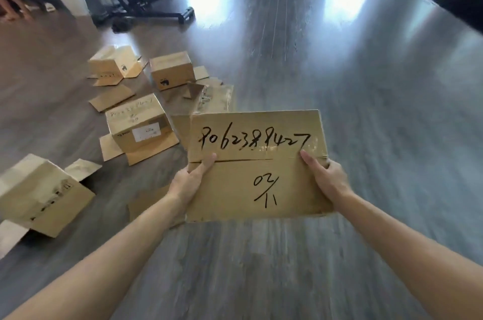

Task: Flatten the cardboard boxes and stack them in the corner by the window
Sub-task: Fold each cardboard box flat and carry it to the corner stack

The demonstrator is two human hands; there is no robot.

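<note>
Holding flattened box point(257, 165) above floor point(261, 267), left hand point(189, 181) and right hand point(326, 178) gripping side edges, fingers curling behind, thumbs on front. Probably handling light, stiff but bendable; gripping edges suiting best. Unflattened boxes point(141, 131) waiting at left.

Two bare forearms come into view from the bottom corners, without sleeves, watch or bracelet on them. The left hand point(188, 181) and the right hand point(326, 178) wear no gloves and no rings; the nails that show are short and plain
</note>
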